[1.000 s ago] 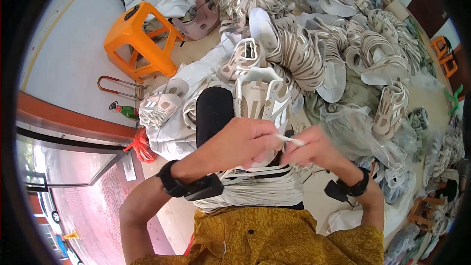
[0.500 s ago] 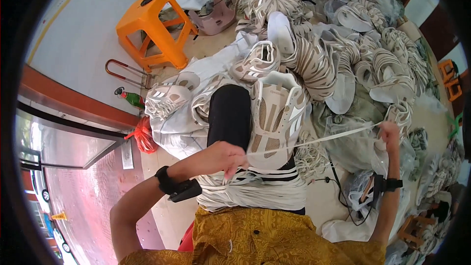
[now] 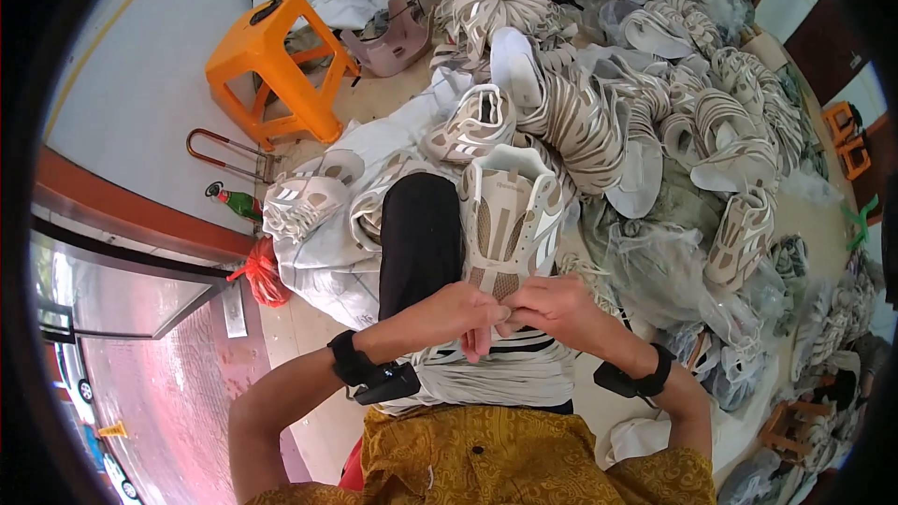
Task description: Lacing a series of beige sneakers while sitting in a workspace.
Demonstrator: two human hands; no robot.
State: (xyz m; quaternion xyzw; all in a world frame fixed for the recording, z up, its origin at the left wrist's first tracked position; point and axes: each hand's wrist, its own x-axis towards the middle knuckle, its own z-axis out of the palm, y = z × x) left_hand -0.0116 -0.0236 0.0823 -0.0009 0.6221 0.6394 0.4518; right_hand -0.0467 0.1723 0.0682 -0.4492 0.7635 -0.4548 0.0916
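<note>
A beige and white shoe upper point(image 3: 510, 215) lies across my lap beside my black-clad knee point(image 3: 420, 224), its toe pointing toward me. Over that toe my left hand point(image 3: 468, 311) and my right hand point(image 3: 554, 307) meet, fingertips pinched together. The thin white shoelace seen stretched between them earlier is mostly hidden by the fingers now. Beneath my hands, a thick bundle of white shoelaces point(image 3: 477, 382) rests across my thighs. Both wrists carry black strapped devices.
Beyond my knees are stacks of nested shoe uppers point(image 3: 585, 136) and a single upper point(image 3: 744, 238) on the right. An orange stool point(image 3: 271, 65) stands at the far left. A green bottle point(image 3: 240, 203) and a red plastic bag point(image 3: 267, 271) sit near the doorway.
My right hand has come in from the far right to meet my left hand over the shoe's toe. The shoelace is no longer stretched out between them.
</note>
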